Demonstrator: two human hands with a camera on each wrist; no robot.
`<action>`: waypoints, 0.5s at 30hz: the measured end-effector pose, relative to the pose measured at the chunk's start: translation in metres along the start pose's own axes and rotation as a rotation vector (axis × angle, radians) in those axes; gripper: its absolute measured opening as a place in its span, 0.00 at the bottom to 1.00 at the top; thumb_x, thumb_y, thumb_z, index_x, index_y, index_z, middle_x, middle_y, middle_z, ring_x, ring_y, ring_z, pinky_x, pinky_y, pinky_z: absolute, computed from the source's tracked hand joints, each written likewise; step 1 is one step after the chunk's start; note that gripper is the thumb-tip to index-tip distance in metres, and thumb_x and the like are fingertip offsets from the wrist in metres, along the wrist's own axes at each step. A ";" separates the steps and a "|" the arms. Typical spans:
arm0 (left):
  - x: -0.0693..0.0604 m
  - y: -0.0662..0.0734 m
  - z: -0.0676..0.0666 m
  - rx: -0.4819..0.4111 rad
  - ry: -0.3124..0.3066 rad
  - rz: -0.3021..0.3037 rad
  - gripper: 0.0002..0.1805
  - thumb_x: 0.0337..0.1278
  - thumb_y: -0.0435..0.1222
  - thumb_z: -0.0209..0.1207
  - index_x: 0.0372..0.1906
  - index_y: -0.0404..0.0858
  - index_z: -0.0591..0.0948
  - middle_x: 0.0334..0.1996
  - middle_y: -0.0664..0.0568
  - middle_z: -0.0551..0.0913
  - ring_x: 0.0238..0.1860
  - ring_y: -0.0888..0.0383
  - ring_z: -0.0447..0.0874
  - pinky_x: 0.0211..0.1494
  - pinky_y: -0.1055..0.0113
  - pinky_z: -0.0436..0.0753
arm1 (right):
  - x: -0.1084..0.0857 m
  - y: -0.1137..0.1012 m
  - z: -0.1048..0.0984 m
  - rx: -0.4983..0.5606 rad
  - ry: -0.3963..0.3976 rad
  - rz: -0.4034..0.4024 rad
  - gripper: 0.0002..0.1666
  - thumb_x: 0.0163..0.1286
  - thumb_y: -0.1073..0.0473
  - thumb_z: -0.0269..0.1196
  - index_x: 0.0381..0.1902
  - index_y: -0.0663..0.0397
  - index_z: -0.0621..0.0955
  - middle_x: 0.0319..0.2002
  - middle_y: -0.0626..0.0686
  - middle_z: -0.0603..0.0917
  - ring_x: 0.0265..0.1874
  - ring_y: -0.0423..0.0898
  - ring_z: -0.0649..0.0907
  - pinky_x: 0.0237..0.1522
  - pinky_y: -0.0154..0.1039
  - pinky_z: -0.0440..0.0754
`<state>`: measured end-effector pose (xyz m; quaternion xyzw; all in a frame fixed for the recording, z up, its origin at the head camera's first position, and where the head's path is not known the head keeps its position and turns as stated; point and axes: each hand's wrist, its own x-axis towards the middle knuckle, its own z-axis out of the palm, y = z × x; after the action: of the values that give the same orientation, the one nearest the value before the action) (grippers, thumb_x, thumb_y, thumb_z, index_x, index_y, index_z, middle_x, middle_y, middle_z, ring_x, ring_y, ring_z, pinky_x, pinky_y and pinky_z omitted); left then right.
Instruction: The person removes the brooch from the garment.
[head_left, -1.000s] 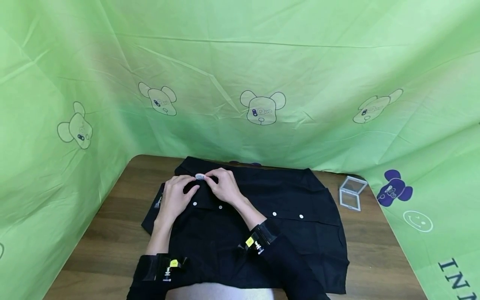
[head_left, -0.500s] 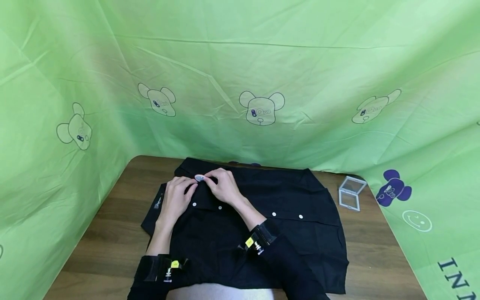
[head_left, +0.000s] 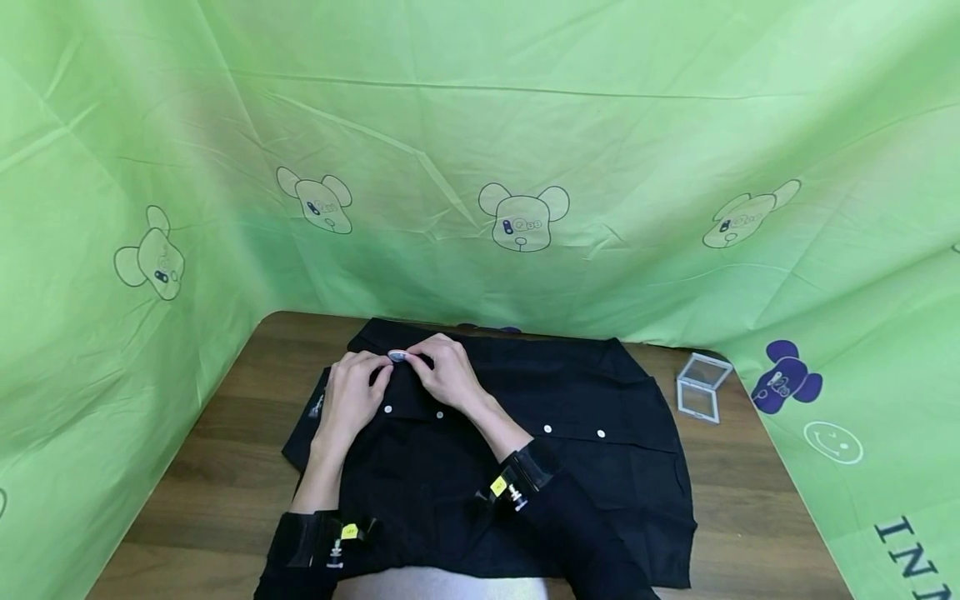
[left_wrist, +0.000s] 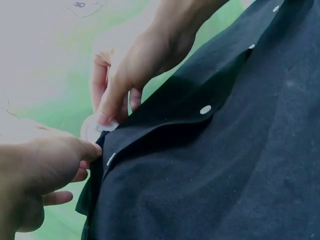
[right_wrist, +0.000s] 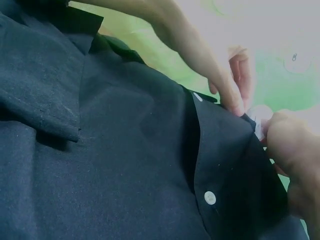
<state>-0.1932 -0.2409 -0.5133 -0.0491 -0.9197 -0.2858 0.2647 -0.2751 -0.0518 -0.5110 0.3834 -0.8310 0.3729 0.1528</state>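
Pinching the white badge (left_wrist: 91, 130) at the edge of the black shirt (left_wrist: 200, 170), the right hand (left_wrist: 130, 72) in the left-wrist view is probably risking a crooked fastening should cloth be slipping from the left hand's (left_wrist: 45, 165) pinch. In the right-wrist view, fingers (right_wrist: 280, 132) are hiding the fastening, possibly risking a prick. In the head view, a clear box (head_left: 701, 386) is standing open on the table (head_left: 217, 475), showing no contents.

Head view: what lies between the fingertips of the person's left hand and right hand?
A small, round, whitish disc lies between the left hand and the right hand, over the black cloth garment; the head view shows it.
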 end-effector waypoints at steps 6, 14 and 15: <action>0.001 0.003 -0.003 0.003 -0.014 -0.015 0.07 0.73 0.32 0.73 0.47 0.32 0.95 0.45 0.40 0.96 0.51 0.37 0.91 0.62 0.34 0.85 | 0.001 0.002 -0.001 -0.039 0.006 -0.087 0.08 0.82 0.60 0.71 0.47 0.55 0.95 0.45 0.52 0.98 0.51 0.49 0.93 0.57 0.44 0.92; 0.000 0.001 -0.003 -0.007 -0.010 -0.001 0.06 0.72 0.31 0.73 0.46 0.31 0.94 0.44 0.39 0.96 0.50 0.36 0.91 0.61 0.34 0.85 | 0.000 0.003 -0.001 -0.115 0.011 -0.159 0.07 0.81 0.61 0.72 0.46 0.55 0.95 0.44 0.51 0.98 0.50 0.49 0.93 0.59 0.44 0.91; 0.000 0.001 -0.003 -0.006 -0.013 -0.002 0.06 0.72 0.31 0.73 0.47 0.31 0.94 0.45 0.39 0.96 0.50 0.36 0.91 0.61 0.34 0.85 | 0.000 0.004 -0.001 -0.122 0.010 -0.164 0.07 0.81 0.62 0.72 0.46 0.55 0.95 0.44 0.51 0.98 0.50 0.49 0.93 0.59 0.44 0.91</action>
<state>-0.1916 -0.2414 -0.5104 -0.0508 -0.9207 -0.2884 0.2582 -0.2777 -0.0490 -0.5123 0.4383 -0.8173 0.3096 0.2101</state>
